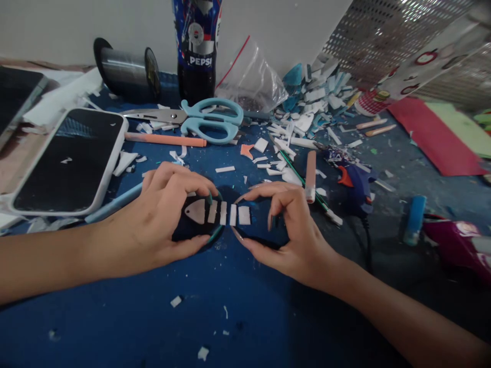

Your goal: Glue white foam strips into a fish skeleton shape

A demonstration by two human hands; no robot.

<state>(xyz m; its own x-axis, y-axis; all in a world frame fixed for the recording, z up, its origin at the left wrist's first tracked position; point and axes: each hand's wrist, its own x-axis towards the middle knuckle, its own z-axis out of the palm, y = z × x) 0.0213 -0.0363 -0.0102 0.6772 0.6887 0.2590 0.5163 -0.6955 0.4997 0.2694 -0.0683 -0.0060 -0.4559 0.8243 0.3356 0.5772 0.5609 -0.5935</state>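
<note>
A row of flat white cut pieces lies on the blue table: a pointed piece with a small hole [196, 211], narrow strips and a wider rectangle [244, 215]. My left hand [164, 212] arches over the row from the left, its long green nails bracketing the ends of one white strip [223, 213]. From the right, my right hand [289, 220] pinches the neighbouring white strip [233, 214] end to end between thumb and finger nails. A small gap separates these two strips. The rectangle lies inside the curve of my right hand.
Behind my hands are blue-handled scissors [215, 120], an orange pen [166, 139], a phone [71, 161], a Pepsi bottle [196, 56] and a wire spool [125, 69]. White scraps [307, 115] pile up at back right, near a blue glue gun [356, 186].
</note>
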